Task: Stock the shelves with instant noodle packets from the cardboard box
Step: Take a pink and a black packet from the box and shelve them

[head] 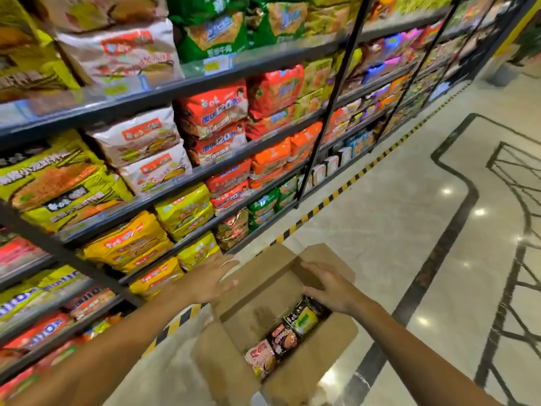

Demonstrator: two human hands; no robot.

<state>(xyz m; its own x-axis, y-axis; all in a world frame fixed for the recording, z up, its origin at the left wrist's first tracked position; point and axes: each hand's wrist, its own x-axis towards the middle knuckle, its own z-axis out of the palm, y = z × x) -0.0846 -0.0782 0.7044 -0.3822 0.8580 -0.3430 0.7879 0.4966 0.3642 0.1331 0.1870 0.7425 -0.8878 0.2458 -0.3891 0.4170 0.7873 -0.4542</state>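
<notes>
An open cardboard box [265, 326] sits on the polished floor [395, 200] beside the shelves [187, 86], its four flaps folded outward. Along its right inner wall stand three instant noodle packets on edge: a pink packet [261, 359] nearest the camera, a black-and-red packet [283, 339] in the middle, and a black-and-yellow packet [304, 319] farthest in. Their lower parts are hidden by the box wall, and the print on them is too small to read.

The left hand [212, 279] is spread, fingers straight, over the box's left flap and holds nothing; whether it touches the cardboard cannot be told. The right hand [328, 288] reaches over the box's far end, fingers loosely extended and angled down just above the black-and-yellow packet; its fingertips are hidden behind the hand, so contact cannot be told.

The shelves are packed with multipacks in yellow, orange, red, white and green, blurred at the left edge. A yellow-and-black hazard stripe [345, 187] runs along the shelf base.
</notes>
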